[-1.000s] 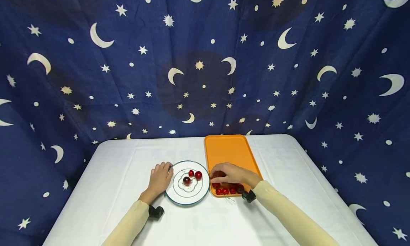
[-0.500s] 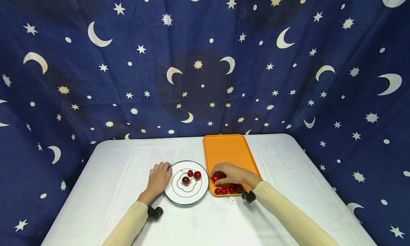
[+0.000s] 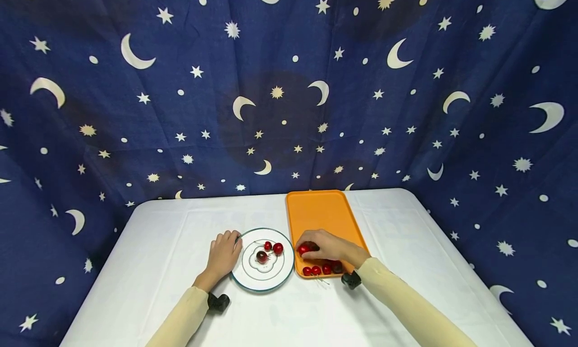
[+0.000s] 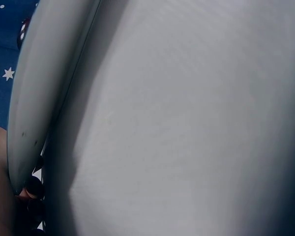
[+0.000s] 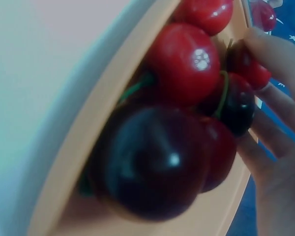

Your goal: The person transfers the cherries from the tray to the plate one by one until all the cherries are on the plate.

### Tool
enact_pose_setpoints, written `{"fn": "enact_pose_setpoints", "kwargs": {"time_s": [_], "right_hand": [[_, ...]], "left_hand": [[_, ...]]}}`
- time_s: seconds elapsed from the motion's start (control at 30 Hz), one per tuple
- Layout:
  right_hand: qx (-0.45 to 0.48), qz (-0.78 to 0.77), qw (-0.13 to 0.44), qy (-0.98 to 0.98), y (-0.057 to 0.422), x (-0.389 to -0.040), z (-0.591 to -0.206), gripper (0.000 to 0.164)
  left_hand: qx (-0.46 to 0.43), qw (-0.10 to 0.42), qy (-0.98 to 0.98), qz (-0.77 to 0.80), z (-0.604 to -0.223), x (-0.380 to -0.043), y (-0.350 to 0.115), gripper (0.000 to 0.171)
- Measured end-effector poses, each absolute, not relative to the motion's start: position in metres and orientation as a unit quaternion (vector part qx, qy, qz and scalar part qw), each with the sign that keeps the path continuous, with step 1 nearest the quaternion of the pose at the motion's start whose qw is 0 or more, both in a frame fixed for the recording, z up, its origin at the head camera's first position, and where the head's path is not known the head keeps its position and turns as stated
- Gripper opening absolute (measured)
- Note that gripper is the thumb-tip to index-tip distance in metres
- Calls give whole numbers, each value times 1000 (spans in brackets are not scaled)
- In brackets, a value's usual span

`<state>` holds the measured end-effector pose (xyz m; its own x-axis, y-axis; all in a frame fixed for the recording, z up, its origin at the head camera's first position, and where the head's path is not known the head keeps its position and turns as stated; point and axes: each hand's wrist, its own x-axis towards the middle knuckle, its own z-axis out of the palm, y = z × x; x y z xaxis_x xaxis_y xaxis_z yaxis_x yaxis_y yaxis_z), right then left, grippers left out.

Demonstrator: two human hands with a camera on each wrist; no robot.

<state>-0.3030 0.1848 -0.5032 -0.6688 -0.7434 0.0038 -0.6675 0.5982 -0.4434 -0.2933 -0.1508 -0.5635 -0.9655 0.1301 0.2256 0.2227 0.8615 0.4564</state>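
Observation:
In the head view, my left hand (image 3: 224,255) holds the left rim of a white plate (image 3: 253,282) with a dark green edge. The left wrist view shows the plate's rim (image 4: 44,98) between parts of that hand, mostly in shadow. Three cherries, one of them a dark cherry (image 3: 262,257), lie on the plate. Over the near end of an orange tray (image 3: 318,209), my right hand (image 3: 327,244) pinches a red cherry (image 5: 255,73) between thumb and fingers. Several more cherries, such as a dark one (image 5: 152,162), lie in the tray beneath that hand.
A white cloth covers the table (image 3: 180,226). The plate and tray stand nearly side by side. Thin cherry stems (image 3: 321,281) stick out over the tray's near rim. A blue curtain (image 3: 289,86) with moons and stars hangs behind and at both sides.
A red cherry below my right thumb now sits between that thumb and the fingers. My left hand and the plate stay put. The head view has shifted slightly.

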Motion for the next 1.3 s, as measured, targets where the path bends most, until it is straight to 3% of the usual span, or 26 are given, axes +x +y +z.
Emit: {"fn": "enact_pose_setpoints", "kwargs": {"time_s": [0.5, 0.93, 1.3], "right_hand": [[-352, -204, 11, 913, 177, -305, -496, 32], [-387, -228, 0, 893, 161, -304, -494, 25], [-378, -231, 21, 896, 154, -301, -501, 29]], "left_hand": [[-92, 100, -959, -250, -563, -292, -150, 23], [-90, 100, -959, -251, -564, -293, -151, 23], [-91, 101, -958, -253, -566, -291, -150, 23]]}}
